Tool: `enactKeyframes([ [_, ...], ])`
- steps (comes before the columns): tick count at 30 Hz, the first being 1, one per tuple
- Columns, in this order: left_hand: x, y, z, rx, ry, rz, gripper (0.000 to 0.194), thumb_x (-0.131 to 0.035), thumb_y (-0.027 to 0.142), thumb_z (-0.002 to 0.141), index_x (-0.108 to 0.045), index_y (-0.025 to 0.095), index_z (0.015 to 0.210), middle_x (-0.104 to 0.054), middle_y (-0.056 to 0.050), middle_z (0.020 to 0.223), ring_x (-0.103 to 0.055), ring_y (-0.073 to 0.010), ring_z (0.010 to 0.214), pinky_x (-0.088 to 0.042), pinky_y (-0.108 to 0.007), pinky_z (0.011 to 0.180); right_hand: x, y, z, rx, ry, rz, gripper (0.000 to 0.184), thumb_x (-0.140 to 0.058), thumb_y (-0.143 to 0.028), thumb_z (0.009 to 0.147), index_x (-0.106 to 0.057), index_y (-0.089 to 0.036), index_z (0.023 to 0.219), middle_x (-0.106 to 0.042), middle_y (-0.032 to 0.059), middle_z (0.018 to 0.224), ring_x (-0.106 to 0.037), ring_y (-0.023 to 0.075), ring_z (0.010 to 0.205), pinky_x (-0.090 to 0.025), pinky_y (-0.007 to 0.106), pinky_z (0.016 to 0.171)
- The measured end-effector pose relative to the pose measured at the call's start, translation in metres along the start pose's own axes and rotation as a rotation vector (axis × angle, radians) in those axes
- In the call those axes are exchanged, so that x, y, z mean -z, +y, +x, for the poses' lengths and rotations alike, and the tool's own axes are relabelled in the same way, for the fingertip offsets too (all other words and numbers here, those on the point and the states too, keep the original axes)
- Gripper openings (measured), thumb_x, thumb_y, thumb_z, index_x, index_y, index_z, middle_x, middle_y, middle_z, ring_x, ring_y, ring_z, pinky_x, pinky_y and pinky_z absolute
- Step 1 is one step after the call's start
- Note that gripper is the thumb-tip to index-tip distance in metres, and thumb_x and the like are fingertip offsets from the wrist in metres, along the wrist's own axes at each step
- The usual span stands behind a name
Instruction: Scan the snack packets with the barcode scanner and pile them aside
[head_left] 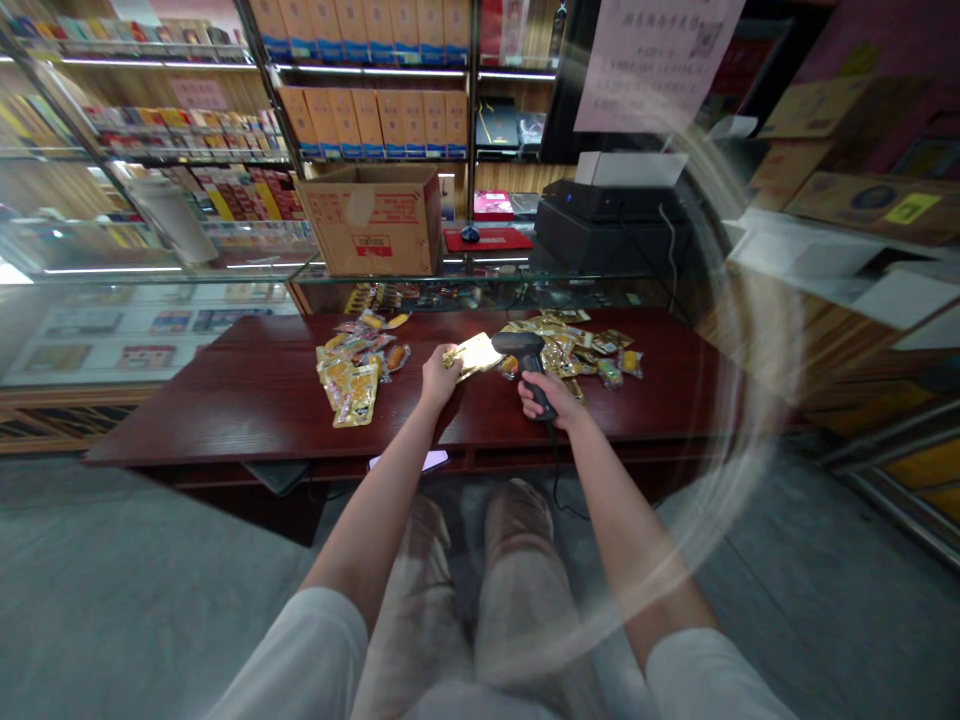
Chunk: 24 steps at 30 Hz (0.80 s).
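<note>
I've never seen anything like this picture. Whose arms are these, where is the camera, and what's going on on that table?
No machine is involved here. These are a person's own two bare arms, filmed by one camera worn on their head. It looks forward and down, so you see roughly what they see, even their knees.

The left hand holds a shiny gold packet. The right hand grips a black corded barcode scanner.

Two loose heaps of small foil packets lie on a dark red wooden table. Behind it, a cardboard box sits on a glass counter, with stocked shelves beyond.
</note>
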<state>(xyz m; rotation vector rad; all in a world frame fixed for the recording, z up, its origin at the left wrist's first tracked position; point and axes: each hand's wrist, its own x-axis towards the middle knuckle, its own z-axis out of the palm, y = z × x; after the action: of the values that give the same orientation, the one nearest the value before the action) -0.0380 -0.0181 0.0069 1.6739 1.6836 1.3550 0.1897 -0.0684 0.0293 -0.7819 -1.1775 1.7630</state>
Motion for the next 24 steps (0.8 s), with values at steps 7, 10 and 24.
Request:
enactKeyframes([
  [7,0.013,0.009,-0.003,-0.113,0.067,0.152,0.026,-0.059,0.02,0.084,-0.064,0.017,0.109,-0.07,-0.012,0.111,-0.065,-0.0241,0.106,-0.048,-0.035,0.098,-0.003,0.004,-0.002,0.077,0.063,0.044,0.036,-0.07,-0.04,0.074,-0.043,-0.024,0.091,-0.047,-0.0122,0.052,-0.033,0.005,0.031,-0.034,0.02,0.035],
  [10,0.043,0.009,-0.003,-0.126,0.087,0.365,0.033,-0.055,0.02,0.084,-0.062,0.018,0.116,-0.068,-0.014,0.115,-0.064,-0.0277,0.106,-0.048,-0.038,0.096,-0.004,0.006,-0.003,0.103,0.073,0.044,0.037,-0.071,-0.041,0.073,-0.044,-0.024,0.091,-0.048,-0.0122,0.052,-0.034,0.0052,0.031,-0.034,0.021,0.035],
  [24,0.109,0.0,-0.003,-0.127,0.185,0.898,0.043,-0.049,0.024,0.088,-0.057,0.016,0.129,-0.053,-0.024,0.132,-0.044,-0.0432,0.125,-0.032,-0.059,0.101,0.035,-0.014,-0.017,0.198,0.122,0.124,0.038,-0.072,-0.04,0.076,-0.038,-0.024,0.079,-0.048,-0.0098,0.056,-0.035,0.004,0.034,-0.038,0.021,0.039],
])
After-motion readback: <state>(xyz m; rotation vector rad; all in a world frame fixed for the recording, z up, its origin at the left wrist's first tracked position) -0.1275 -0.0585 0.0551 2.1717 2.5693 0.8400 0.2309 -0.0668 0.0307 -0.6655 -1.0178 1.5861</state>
